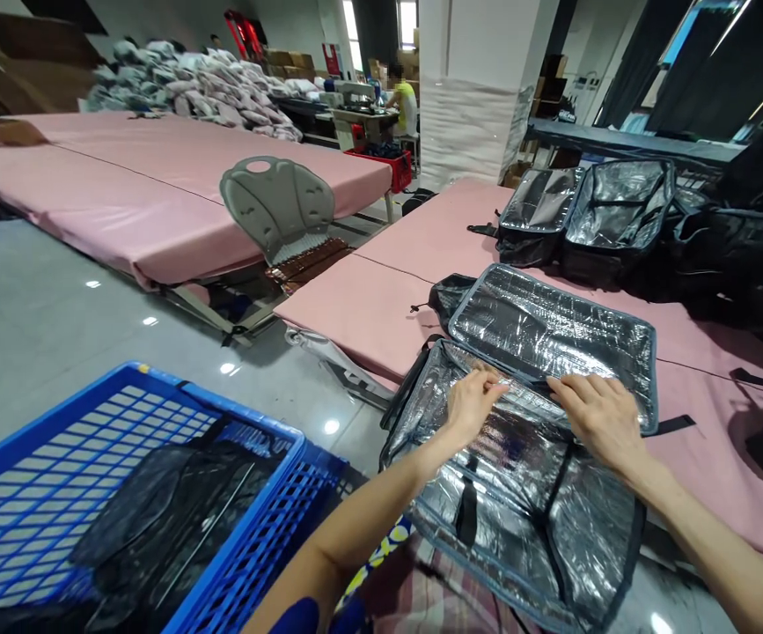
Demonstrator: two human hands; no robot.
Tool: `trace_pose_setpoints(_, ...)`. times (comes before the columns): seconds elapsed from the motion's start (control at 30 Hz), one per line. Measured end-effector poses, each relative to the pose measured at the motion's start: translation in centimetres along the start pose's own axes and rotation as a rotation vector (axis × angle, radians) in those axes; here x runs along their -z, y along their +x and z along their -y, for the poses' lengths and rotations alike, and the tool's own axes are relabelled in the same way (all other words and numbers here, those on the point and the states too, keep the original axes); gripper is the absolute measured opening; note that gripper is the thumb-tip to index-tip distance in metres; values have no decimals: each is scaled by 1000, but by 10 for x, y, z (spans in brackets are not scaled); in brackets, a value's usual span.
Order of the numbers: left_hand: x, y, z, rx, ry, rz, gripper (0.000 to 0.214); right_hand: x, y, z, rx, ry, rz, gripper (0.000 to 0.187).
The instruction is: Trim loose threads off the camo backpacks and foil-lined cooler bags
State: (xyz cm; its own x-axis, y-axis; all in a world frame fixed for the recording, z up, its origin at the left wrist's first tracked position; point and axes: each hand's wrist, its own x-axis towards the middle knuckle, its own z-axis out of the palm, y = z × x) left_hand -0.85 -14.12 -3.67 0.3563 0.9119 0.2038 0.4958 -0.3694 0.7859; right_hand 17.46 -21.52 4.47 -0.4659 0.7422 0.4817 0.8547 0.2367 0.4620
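An open insulated bag [526,458] with silver foil lining and grey-blue edging lies on the near edge of a pink table [381,299], its lid [553,330] folded back. My left hand [473,403] rests curled at the hinge fold, fingers pinched on the foil lining. My right hand [596,414] lies on the same fold a little to the right, fingers bent and pressing down on the foil.
A blue plastic crate [91,493] with dark bags stands at my lower left. More open foil bags [585,211] and black bags [744,255] sit at the table's far right. A grey chair back [279,207] stands between pink tables. A person sits far back at a sewing machine.
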Motion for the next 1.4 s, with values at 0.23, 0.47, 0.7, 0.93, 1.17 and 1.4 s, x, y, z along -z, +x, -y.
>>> trace_pose_setpoints(0.23, -17, 18, -21, 134, 76, -135, 14, -21, 25, 7, 74, -10, -19, 22)
trace_pose_setpoints(0.47, -9, 19, -4, 123, -378, 4, 13, -15, 29, 9, 150, -17, -2, 22)
trace_pose_setpoints(0.7, 8, 15, 2, 11, -456, 51, 12, -20, 38, 15, 208, -76, -6, 16)
trace_pose_setpoints(0.93, 15, 5, 10, -27, 39, -182, 22, -14, 40, 14, 190, -59, -58, 19)
trace_pose_setpoints(1.17, 7, 16, 0, -57, 90, -277, 13, -17, 58, 18, 263, -98, -99, 16)
trace_pose_setpoints(1.4, 18, 21, -2, -106, -2, -149, 14, -31, 64, 24, 247, -90, -64, 15)
